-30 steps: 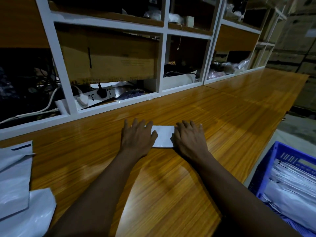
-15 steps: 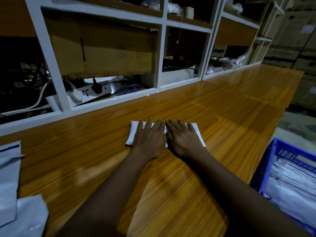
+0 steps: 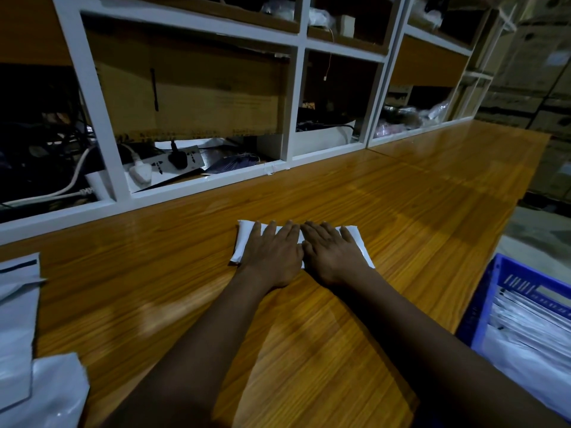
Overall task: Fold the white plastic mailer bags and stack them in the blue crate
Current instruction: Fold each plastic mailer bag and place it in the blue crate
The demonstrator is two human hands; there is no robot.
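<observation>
white bag, seemingly folded, beneath both flat hands

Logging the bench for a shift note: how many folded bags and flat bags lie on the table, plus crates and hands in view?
Folded bag on the table: 1
Flat bags, left end: 2 visible
Blue crate: 1
Hands: 2, left hand and right hand, pressing it
Total: 6
</observation>
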